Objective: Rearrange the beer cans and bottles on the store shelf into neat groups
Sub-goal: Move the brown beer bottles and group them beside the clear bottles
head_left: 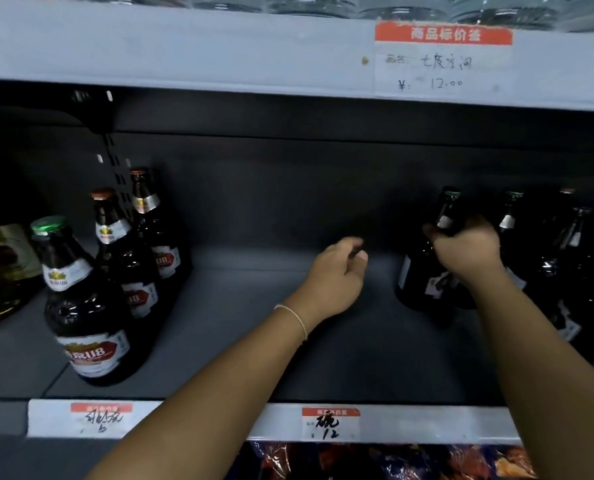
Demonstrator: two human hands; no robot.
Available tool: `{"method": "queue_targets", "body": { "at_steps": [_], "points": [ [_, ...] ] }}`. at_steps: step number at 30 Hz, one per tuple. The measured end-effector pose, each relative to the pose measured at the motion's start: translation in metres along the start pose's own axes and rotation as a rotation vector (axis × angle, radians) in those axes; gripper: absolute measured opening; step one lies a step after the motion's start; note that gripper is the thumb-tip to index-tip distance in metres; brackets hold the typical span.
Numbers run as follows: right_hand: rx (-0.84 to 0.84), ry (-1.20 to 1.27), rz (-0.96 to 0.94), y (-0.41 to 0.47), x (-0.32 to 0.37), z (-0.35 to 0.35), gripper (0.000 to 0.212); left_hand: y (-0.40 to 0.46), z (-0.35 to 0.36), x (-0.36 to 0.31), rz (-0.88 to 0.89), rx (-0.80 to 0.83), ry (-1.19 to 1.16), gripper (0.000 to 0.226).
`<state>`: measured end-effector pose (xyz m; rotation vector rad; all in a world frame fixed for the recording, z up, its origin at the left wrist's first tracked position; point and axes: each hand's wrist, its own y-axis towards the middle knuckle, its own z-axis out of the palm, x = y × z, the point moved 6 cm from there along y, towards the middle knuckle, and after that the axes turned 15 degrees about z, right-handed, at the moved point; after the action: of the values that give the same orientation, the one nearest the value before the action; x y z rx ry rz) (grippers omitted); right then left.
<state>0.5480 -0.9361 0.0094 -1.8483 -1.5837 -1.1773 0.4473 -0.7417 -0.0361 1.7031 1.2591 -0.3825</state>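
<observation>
A row of three dark beer bottles with red-and-white labels stands at the left of the grey shelf, running from front to back. At the right, my right hand grips the neck of a dark bottle with a green cap, which leans slightly left. More dark bottles crowd behind and to the right of it. My left hand hovers over the bare middle of the shelf, fingers loosely curled, holding nothing.
A yellowish bottle stands at the far left edge. The shelf above carries clear bottles and a price tag. Price labels line the front rail. Colourful packets lie below.
</observation>
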Motion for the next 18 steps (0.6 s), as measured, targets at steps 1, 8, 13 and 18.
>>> {"method": "queue_targets", "body": {
  "at_steps": [1,8,13,18],
  "points": [
    [0.018,-0.006,-0.004,-0.001,0.002,0.0,0.032,-0.001,-0.001,0.002,-0.005,0.007,-0.003,0.041],
    [-0.01,0.09,-0.017,-0.033,0.015,0.005,0.035,-0.017,-0.005,0.018,-0.069,0.07,-0.028,0.052],
    [0.027,0.13,-0.052,-0.073,0.042,0.03,0.041,-0.031,-0.018,0.036,-0.111,0.127,-0.001,0.07],
    [0.075,0.176,-0.113,-0.109,0.071,0.066,0.052,-0.05,-0.043,0.058,-0.141,0.09,-0.079,0.062]
  ]
}}
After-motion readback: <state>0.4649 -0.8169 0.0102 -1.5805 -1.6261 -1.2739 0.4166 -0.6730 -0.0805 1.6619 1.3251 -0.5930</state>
